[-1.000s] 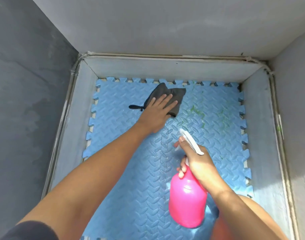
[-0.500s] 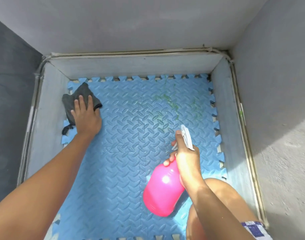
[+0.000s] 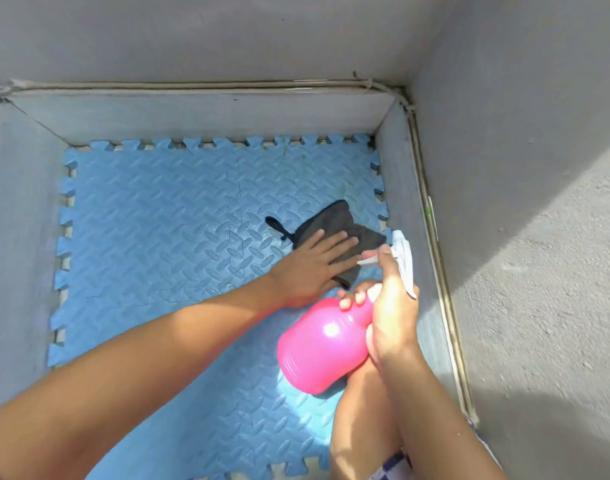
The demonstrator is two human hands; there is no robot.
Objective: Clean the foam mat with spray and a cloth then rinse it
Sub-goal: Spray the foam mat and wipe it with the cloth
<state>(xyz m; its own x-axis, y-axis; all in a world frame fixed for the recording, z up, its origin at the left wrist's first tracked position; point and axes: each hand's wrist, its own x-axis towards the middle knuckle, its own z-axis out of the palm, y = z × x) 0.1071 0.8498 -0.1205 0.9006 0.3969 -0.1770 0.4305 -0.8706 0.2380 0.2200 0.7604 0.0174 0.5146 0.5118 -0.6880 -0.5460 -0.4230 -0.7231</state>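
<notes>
A blue foam mat [image 3: 165,230] with puzzle-cut edges covers the floor of a grey walled recess. My left hand [image 3: 310,268] lies flat on a dark grey cloth [image 3: 334,223], pressing it onto the mat near its right edge. A small loop hangs off the cloth's left side. My right hand [image 3: 390,306] grips the neck of a pink spray bottle [image 3: 324,344] with a white trigger head [image 3: 402,258], held tilted just right of the cloth. Faint green marks show on the mat's far edge [image 3: 284,148].
Low grey walls [image 3: 206,116] border the mat at the back, left and right. A cable runs along the rim on the right [image 3: 435,237]. My bare knee [image 3: 359,410] sits on the mat under the bottle. Rough concrete [image 3: 546,323] lies beyond the right wall.
My left hand has swept the cloth from the mat's far left corner across to its right side. The bottle in my right hand stays close to the same place.
</notes>
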